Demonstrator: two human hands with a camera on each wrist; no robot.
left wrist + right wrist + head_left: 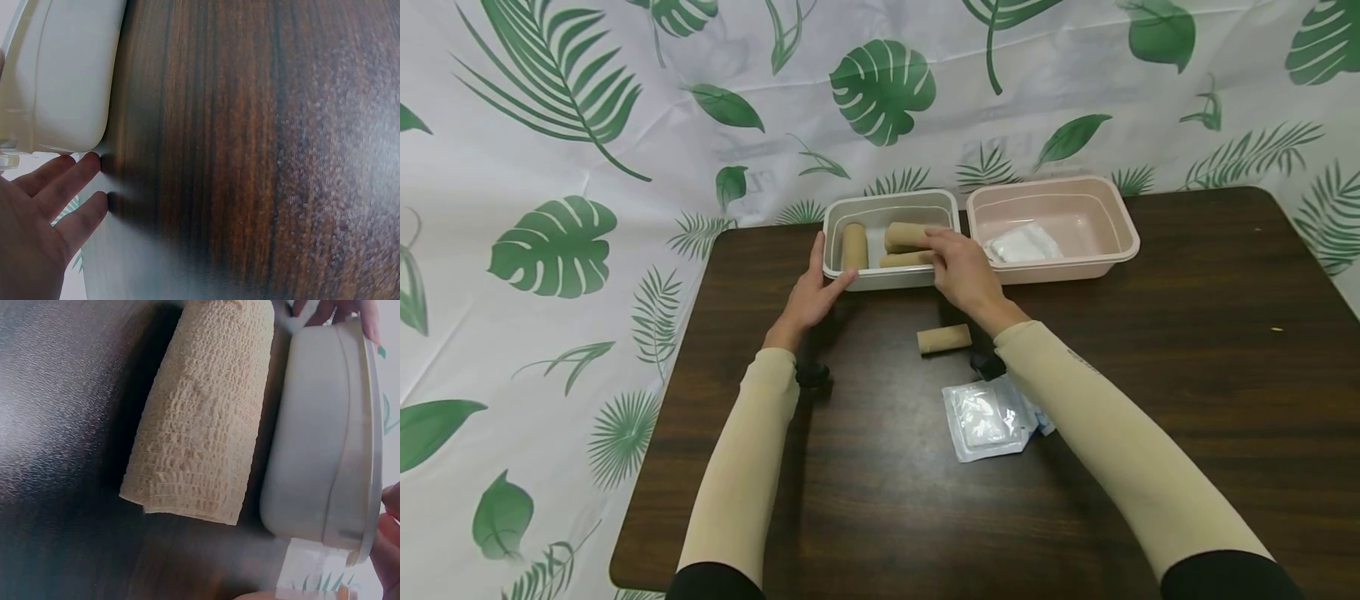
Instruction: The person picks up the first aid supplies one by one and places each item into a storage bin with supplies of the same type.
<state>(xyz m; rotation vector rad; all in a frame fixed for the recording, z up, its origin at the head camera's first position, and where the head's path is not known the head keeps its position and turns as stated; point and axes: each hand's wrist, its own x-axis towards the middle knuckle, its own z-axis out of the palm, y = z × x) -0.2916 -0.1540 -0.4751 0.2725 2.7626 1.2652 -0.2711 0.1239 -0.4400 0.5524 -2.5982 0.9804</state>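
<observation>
Several rolls of tan crinkled elastic bandage lie in a pale grey bin (891,279): one upright in the picture at the left (854,247), the others lengthwise at the right. My right hand (966,271) reaches over the bin's right end and pinches the end of a bandage roll (904,237); its fingertips are partly hidden. The left hand (807,296) rests against the bin's left near corner, fingers spread and fairly straight, as the left wrist view also shows. Another bandage roll (203,419) lies on the table in front of the bin.
A pink bin (1060,271) stands to the right of the grey one, with a white packet (1024,242) inside. Nearer on the dark wooden table (880,517) lies a clear-and-white sealed packet (988,421), partly under the right forearm. A leaf-print sheet (880,150) hangs behind.
</observation>
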